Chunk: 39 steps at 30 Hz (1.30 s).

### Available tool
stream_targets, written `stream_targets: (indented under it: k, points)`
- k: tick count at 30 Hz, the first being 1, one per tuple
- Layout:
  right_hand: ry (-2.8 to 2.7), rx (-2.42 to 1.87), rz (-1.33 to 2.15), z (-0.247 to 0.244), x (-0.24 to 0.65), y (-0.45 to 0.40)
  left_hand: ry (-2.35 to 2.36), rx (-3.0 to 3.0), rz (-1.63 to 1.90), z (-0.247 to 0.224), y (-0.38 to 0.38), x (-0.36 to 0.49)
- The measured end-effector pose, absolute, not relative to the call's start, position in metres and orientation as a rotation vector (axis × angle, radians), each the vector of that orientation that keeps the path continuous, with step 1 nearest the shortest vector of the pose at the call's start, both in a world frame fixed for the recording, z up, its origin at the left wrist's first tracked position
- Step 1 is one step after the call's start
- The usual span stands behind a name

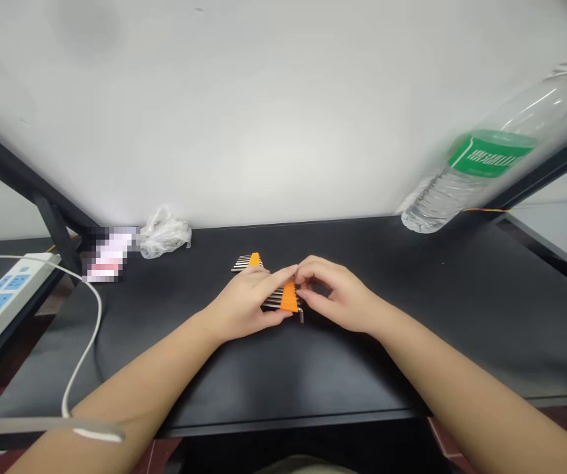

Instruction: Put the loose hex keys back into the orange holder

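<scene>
In the middle of the black table, my left hand is closed around an orange hex key holder, its thumb along the near edge and fingers over the far side. Several silver hex keys run through the holder, their long ends partly covered by my left palm. One bent short end sticks out at the near right corner. My right hand pinches at the holder's right edge, thumb and fingertips on a hex key end that they mostly hide. Just behind lies a second orange holder with thin silver keys.
A crumpled clear plastic bag and a blurred-out pinkish item lie at the back left. A water bottle with a green label stands at the back right. At the left are a power strip and a white cable.
</scene>
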State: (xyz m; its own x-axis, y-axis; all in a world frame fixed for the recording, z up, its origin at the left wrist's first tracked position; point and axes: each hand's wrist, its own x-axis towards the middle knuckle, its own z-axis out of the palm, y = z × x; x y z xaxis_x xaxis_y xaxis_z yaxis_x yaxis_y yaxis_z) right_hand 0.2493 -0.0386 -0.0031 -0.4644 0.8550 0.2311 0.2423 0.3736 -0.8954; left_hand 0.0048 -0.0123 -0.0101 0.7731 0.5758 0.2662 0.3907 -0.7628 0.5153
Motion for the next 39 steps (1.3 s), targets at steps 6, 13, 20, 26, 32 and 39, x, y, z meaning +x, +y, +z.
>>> stream_targets:
  k: [6,13,20,26,32,39]
  points:
    - [-1.458,-0.986,1.693,-0.021,0.251,-0.029,0.704,2.502,0.700,-0.010,-0.014,0.003]
    - [-1.320,-1.010,1.853,-0.027,0.246,-0.026,0.870,2.452,0.675,-0.010,-0.015,0.003]
    - [-1.390,-1.004,1.895,-0.034,0.241,-0.032,1.117,2.377,0.652,-0.014,-0.013,0.002]
    - [-1.734,-1.321,1.413,-0.034,0.239,-0.033,1.199,2.468,0.555,-0.018,-0.009,0.004]
    - [-1.981,-1.570,0.965,-0.031,0.259,-0.022,1.227,2.465,0.532,-0.016,-0.007,0.004]
    - [-2.234,-1.660,0.659,-0.040,0.276,-0.018,1.250,2.456,0.585,-0.016,-0.007,0.002]
